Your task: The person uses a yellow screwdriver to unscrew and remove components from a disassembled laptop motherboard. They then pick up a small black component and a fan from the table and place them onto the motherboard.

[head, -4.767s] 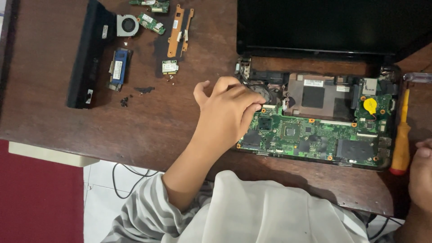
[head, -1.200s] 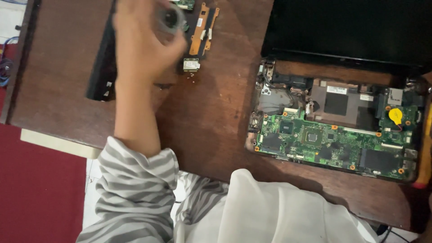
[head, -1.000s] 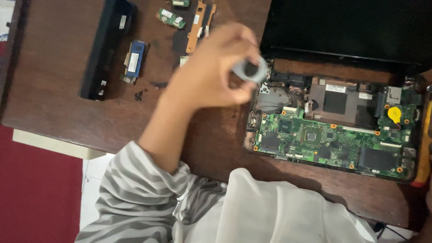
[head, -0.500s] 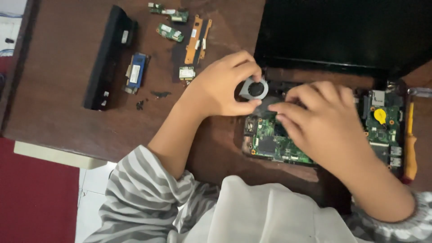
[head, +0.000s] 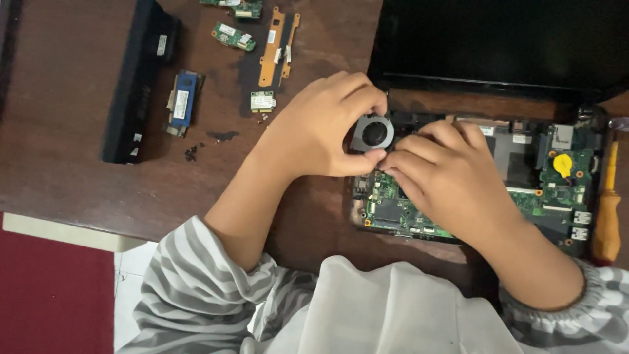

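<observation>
One opened laptop chassis (head: 590, 118), black-rimmed, was recorded on the dark wooden table (head: 78, 190), containing one green motherboard (head: 550, 196) with a round yellow coin cell (head: 562, 164). One small cooling fan (head: 372, 133), square-framed, grey, with a circular black hub, was held at the chassis's upper left corner, pinched between curled fingers and thumb of the left hand (head: 321, 128). The right hand (head: 452, 180) was laid half-closed over the board, fingertips touching the fan's lower edge; a grip could not be confirmed. Laid apart to the left: one long black battery pack (head: 134, 78), one blue-labelled card (head: 183, 101), one orange flat bracket (head: 275, 46), two small green circuit boards (head: 232, 36). One orange-handled screwdriver (head: 608, 210) was noted just beside the chassis's right edge.
</observation>
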